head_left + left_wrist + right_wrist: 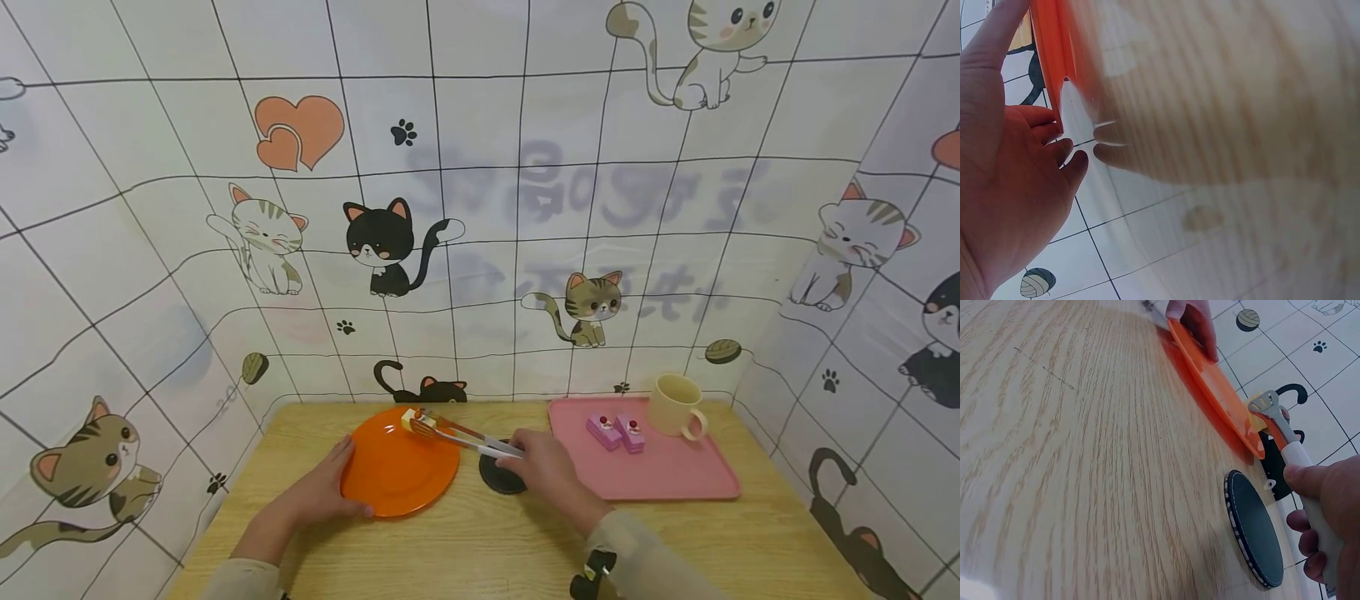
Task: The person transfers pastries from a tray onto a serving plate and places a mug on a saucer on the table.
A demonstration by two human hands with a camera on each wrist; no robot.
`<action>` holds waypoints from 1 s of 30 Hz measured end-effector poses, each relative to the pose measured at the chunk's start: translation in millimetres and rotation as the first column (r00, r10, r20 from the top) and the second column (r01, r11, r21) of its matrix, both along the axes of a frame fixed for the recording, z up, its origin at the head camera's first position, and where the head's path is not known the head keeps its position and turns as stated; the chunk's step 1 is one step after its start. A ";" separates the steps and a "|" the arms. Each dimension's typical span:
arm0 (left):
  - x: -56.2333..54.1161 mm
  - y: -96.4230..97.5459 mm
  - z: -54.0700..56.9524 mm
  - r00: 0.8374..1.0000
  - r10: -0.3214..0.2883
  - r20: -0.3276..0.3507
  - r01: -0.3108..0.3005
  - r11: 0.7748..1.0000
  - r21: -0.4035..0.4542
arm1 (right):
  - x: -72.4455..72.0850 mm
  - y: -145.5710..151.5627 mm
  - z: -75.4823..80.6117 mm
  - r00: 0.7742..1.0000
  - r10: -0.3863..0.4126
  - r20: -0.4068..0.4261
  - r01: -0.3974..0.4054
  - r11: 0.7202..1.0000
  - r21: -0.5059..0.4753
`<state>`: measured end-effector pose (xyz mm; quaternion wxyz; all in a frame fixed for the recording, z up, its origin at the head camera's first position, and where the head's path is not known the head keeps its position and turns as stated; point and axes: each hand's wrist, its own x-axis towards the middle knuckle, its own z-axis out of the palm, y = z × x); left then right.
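The white-handled tongs (467, 439) are gripped in the right hand (546, 467), tips at the yellow cake piece (408, 420) by the orange plate's (397, 475) far rim; whether it is firmly pinched cannot quite be told. The plate's left edge is held by the left hand (321, 490). The cake could be dropped over the rim if the tongs were loosened there, or the plate tipped by a hard press! Below the handles, the black coaster (497, 478) could be clipped. Rightward, two purple cake slices (617, 433) and a cream mug (672, 404) are carried on the pink tray (652, 483).
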<state>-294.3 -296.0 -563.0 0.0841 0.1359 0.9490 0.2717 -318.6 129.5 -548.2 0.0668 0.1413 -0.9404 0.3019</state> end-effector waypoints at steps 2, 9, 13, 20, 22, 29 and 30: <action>0.2 0.3 0.0 1.000 -0.006 -0.002 0.006 1.000 0.000 | -0.4 -1.6 -0.5 1.000 0.004 0.002 -0.004 1.000 0.001; 1.2 -0.9 0.0 1.000 0.002 0.004 -0.002 1.000 0.009 | -4.1 -8.0 0.3 1.000 0.006 0.018 -0.006 1.000 0.019; 0.6 -2.3 -1.2 1.000 -0.001 -0.001 0.001 1.000 0.005 | -7.1 -11.4 -0.7 1.000 0.007 0.021 -0.007 1.000 0.025; 0.8 -1.8 -1.0 1.000 -0.006 -0.002 0.006 1.000 0.012 | -11.1 -14.4 -5.8 1.000 0.018 0.021 -0.019 0.999 0.029; 1.3 -1.9 -0.6 1.000 0.001 0.008 -0.001 1.000 0.023 | -11.6 -14.7 -7.0 0.999 0.018 0.027 -0.019 0.999 0.030; 1.2 -2.1 -1.9 1.000 0.005 0.022 -0.006 0.999 0.035 | -11.5 -14.6 -8.8 0.999 0.020 0.039 -0.021 0.999 0.041; 1.0 -2.2 -2.2 1.000 0.005 0.022 -0.006 0.999 0.035 | -11.2 -14.9 -8.8 0.999 0.018 0.043 -0.020 0.999 0.042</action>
